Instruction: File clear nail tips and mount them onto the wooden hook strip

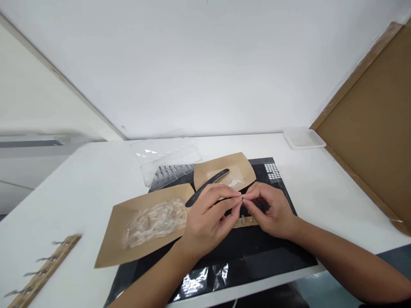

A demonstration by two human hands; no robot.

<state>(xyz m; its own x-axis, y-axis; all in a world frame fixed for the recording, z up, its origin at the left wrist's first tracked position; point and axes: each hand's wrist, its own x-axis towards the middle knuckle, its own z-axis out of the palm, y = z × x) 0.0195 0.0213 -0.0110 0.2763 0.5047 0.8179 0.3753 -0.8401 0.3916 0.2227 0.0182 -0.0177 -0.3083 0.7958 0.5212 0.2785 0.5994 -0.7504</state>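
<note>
My left hand (208, 214) and my right hand (269, 209) meet over the black mat (257, 256), fingertips pinched together. Between them is a tiny pale piece, too small to name. Just below the fingers lies a wooden strip (251, 221) with small clear and metallic bits on it, partly hidden by both hands. Behind my left hand a curved black nail file (207, 188) rests across the edges of two brown paper trays. The left tray (109, 244) holds many clear nail tips (157, 222); the back tray (221, 162) holds a clear sachet with small white pieces.
Clear plastic boxes (170, 160) stand at the back left. A sheet of white dots (272, 171) lies at the mat's back right corner. A translucent tub (304, 139) sits near a cardboard panel (369, 128). Another wooden strip with metal prongs (45, 273) lies front left.
</note>
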